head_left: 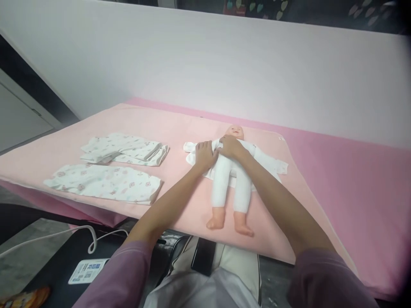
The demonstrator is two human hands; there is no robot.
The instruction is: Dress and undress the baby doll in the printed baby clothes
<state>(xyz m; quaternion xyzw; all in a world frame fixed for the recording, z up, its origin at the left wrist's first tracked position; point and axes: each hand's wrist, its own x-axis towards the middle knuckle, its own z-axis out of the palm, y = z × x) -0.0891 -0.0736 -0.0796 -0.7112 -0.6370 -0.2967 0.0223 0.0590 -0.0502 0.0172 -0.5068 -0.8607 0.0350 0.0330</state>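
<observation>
A baby doll (227, 184) in white leggings lies on its back, head away from me and bare feet towards me. Spread beneath it is a white baby shirt (268, 160), one sleeve stretched out to the right. My left hand (206, 156) lies flat over the shirt at the doll's left side in view, fingers extended and thumb towards the body. Across the doll's chest, my right hand (230, 146) is closed, its curled fingers on the white cloth near the neck. The hands nearly touch and hide most of the chest.
Left on the pink sheet (180, 205) are folded printed baby clothes (128, 147) and another folded printed garment (105, 183). A white partition (224, 64) stands behind the table. Below the front edge are a black phone (204, 256) on my lap and a white cable (93, 239).
</observation>
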